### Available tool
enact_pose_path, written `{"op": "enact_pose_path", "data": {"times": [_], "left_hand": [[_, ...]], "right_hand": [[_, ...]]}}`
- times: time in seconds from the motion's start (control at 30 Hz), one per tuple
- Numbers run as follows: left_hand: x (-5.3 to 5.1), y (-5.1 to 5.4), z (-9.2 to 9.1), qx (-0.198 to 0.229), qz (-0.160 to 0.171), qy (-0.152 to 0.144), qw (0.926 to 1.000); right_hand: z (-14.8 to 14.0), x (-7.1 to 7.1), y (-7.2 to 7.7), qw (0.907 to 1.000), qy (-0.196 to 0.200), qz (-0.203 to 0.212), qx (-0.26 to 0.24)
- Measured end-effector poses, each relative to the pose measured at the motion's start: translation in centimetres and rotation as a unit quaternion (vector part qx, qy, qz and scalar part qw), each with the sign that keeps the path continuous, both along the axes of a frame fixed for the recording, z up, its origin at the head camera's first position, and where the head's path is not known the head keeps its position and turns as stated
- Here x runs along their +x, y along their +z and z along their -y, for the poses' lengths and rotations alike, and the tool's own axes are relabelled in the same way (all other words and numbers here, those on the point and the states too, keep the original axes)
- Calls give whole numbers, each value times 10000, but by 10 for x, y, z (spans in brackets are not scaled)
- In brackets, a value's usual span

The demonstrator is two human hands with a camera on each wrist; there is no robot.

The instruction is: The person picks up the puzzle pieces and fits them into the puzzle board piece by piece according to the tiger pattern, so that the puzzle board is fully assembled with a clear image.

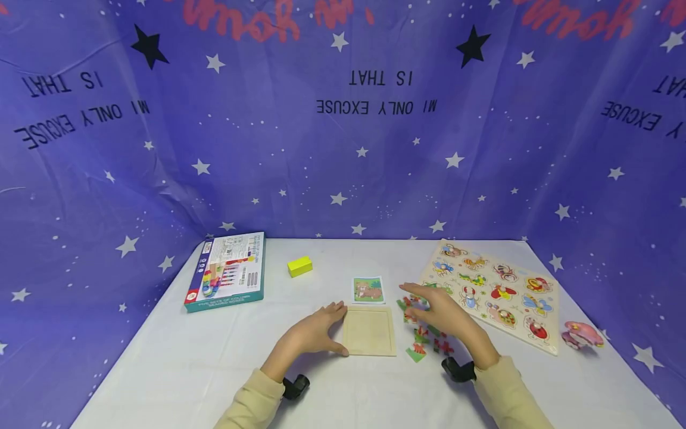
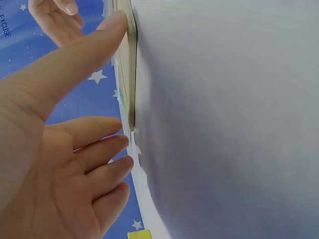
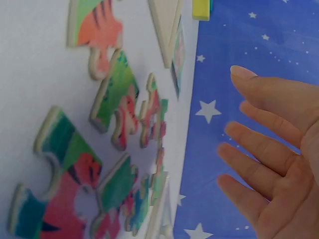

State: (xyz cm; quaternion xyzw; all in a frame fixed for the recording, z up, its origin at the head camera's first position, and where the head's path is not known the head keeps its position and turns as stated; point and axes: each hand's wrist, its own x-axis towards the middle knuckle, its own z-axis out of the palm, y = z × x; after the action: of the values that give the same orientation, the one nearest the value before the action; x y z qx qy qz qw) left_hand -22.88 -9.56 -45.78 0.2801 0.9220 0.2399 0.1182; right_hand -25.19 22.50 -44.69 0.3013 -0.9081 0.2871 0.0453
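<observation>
A shallow square wooden tray [image 1: 369, 332] lies flat with a bare inside. My left hand [image 1: 313, 331] rests at its left side, with the thumb [image 2: 112, 25] against the edge and the fingers extended near the far corner. Just beyond the tray is a small picture card [image 1: 368, 290] showing a brown animal on green. To the right, my right hand [image 1: 443, 310] hovers over loose jigsaw pieces [image 1: 417, 353] with its fingers spread and nothing between them. Orange-red, black-striped and green parts show on the pieces [image 3: 119, 94]; the hand hides some of them in the head view.
At the right lies a wooden insect puzzle board [image 1: 485, 292], with a pink toy [image 1: 583, 335] beside it near the table's edge. A yellow block [image 1: 300, 266] sits at the back left, right of a flat boxed toy set [image 1: 227, 268]. A purple starred cloth [image 1: 337, 173] hangs behind.
</observation>
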Motion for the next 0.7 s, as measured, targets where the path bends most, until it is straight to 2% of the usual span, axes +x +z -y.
{"op": "enact_pose_path", "data": {"times": [0.2, 0.4, 0.57, 0.7], "left_hand": [[-1, -1, 2, -88, 90, -104, 9999], [-5, -2, 5, -84, 134, -236, 9996], [-6, -2, 6, -99, 123, -228, 9996], [-6, -2, 5, -126, 127, -199, 9996]], "right_hand": [[-1, -13, -4, 9993, 293, 210, -9], [0, -35, -4, 9966, 598, 559, 68], [1, -52, -5, 9922, 839, 874, 302], [3, -59, -5, 9882, 929, 1141, 428]]}}
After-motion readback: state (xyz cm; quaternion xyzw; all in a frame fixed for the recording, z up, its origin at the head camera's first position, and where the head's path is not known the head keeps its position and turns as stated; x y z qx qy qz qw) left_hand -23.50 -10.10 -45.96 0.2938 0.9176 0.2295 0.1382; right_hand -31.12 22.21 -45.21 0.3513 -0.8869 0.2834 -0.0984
